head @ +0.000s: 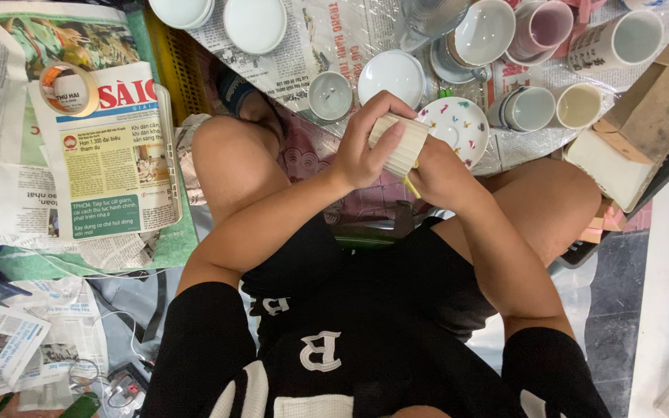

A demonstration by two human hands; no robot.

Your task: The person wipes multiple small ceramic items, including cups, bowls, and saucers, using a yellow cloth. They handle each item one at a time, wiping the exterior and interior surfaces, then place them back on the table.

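Newspaper sheets are spread over the floor, with a tape roll lying on them, far left of the ribbed cream cup. That cup is gripped by the left hand, fingers curled around it. Just right, the right hand is closed against its lower end, pinching a thin yellow tool. A patterned saucer lies just beyond.

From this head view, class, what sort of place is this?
Probably a floor-level spot for wrapping crockery: cups and saucers on spread newspaper, a tape roll, and both hands holding a ribbed cup.
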